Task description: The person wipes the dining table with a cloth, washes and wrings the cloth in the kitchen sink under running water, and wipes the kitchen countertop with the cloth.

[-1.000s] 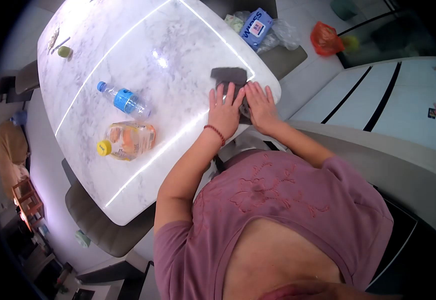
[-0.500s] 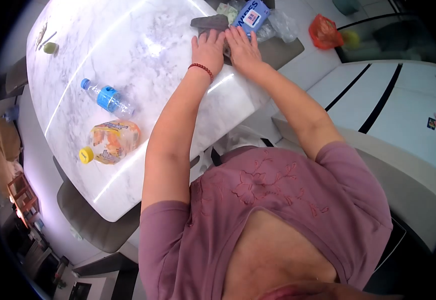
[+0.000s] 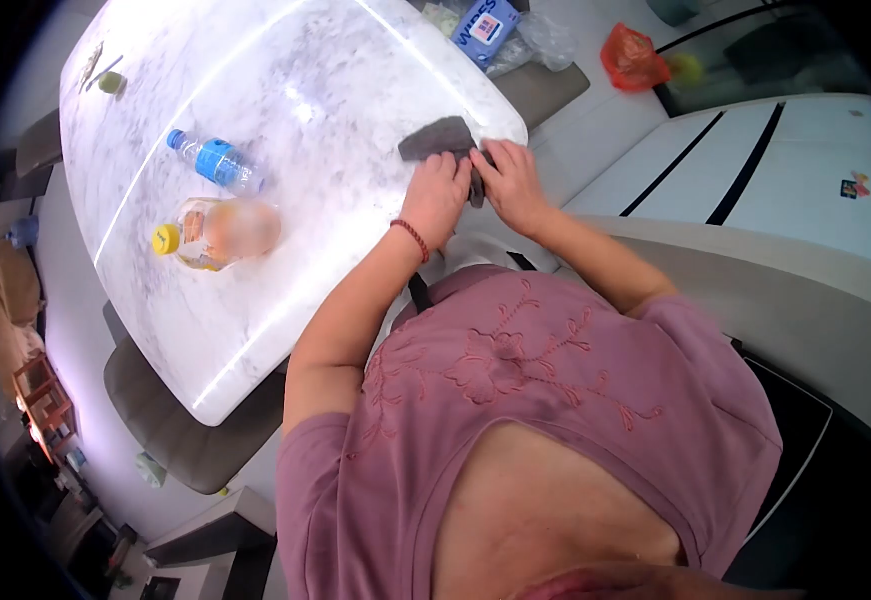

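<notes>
1. Cloth [image 3: 438, 139]: dark grey, on the counter [image 3: 326, 180] by its near right corner, just beyond your fingertips. Its broad part lies ahead and slightly left of where your hands meet.
2. That broad part has its long axis running mostly left to right, its right end a little farther from you. A narrower, bunched part turns back toward you, between your two hands.
3. Your left hand [image 3: 438, 195] is the nearer one to the broad part. Its fingers are together and partly bent, with the tips on the cloth's near edge; you can't tell whether they pinch it.
4. Your right hand [image 3: 516, 185] sits on the right of the bunched part, half closed, thumb side toward your left hand. Its fingertips reach the cloth, but how firmly they hold it, you can't tell.
5. Two bottles, blue-capped [image 3: 218, 162] and yellow-capped [image 3: 196, 230], lie well apart from the cloth, on your left.
</notes>
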